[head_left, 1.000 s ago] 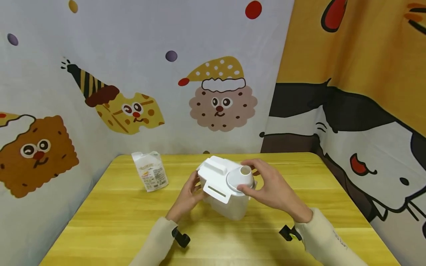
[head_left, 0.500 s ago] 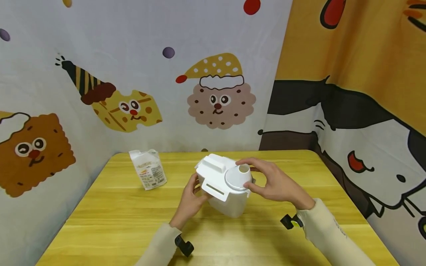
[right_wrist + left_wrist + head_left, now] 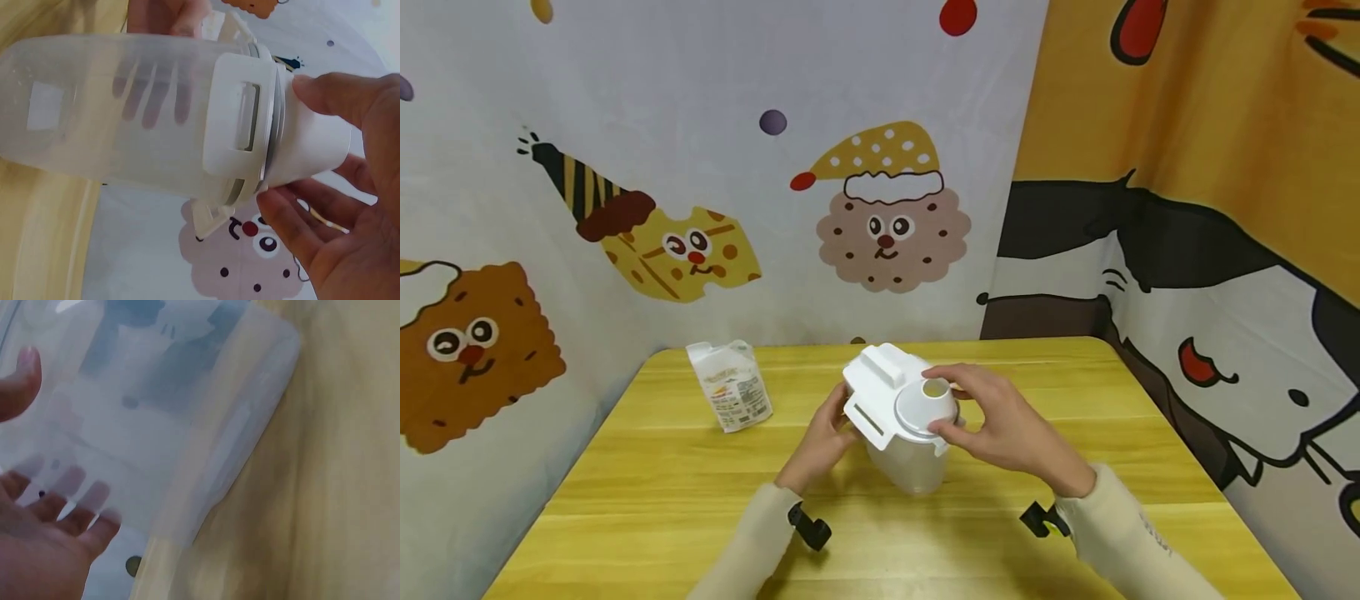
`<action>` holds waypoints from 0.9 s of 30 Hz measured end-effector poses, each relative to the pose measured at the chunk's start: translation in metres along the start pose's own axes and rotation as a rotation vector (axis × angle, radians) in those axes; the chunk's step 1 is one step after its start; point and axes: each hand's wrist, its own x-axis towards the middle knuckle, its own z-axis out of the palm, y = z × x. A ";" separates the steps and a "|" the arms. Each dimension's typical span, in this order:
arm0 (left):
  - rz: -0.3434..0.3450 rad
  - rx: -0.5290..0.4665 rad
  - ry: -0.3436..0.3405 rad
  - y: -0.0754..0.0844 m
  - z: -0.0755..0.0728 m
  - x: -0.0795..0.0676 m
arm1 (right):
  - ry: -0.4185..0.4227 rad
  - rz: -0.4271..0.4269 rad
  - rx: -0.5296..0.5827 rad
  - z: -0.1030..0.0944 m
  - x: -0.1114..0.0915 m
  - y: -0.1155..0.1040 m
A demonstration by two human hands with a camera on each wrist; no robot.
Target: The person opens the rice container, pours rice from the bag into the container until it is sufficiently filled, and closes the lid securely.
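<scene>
One translucent storage container (image 3: 910,467) with one white lid (image 3: 878,402) is held over one wooden worktop (image 3: 625,517). The left hand (image 3: 820,444) holds the container's side between fingers and thumb; the right hand (image 3: 1003,425) pinches its one round spout cap (image 3: 917,414). One white packet (image 3: 730,386) stands left of the container.

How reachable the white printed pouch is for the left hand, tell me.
Probably yes: only yellow wooden tabletop shows between the pouch and the left hand, though that hand would first have to release the translucent, white-lidded plastic container.
</scene>
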 end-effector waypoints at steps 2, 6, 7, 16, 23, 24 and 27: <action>0.004 -0.009 -0.047 -0.002 -0.004 0.004 | 0.028 0.007 -0.029 0.004 0.000 -0.004; 0.010 -0.031 -0.122 -0.004 -0.012 0.010 | 0.066 0.025 -0.075 0.010 0.000 -0.013; 0.008 -0.038 -0.136 -0.005 -0.013 0.012 | 0.072 0.031 -0.085 0.012 0.000 -0.015; -0.028 -0.081 -0.193 -0.008 -0.021 0.021 | 0.123 0.087 -0.129 0.022 0.000 -0.027; -0.014 -0.131 -0.185 -0.008 -0.023 0.017 | 0.103 0.085 -0.177 0.021 0.001 -0.028; -0.004 -0.135 -0.182 -0.008 -0.023 0.016 | 0.097 0.083 -0.184 0.020 0.001 -0.028; 0.016 -0.161 -0.168 -0.006 -0.024 0.012 | 0.082 0.072 -0.196 0.018 0.000 -0.028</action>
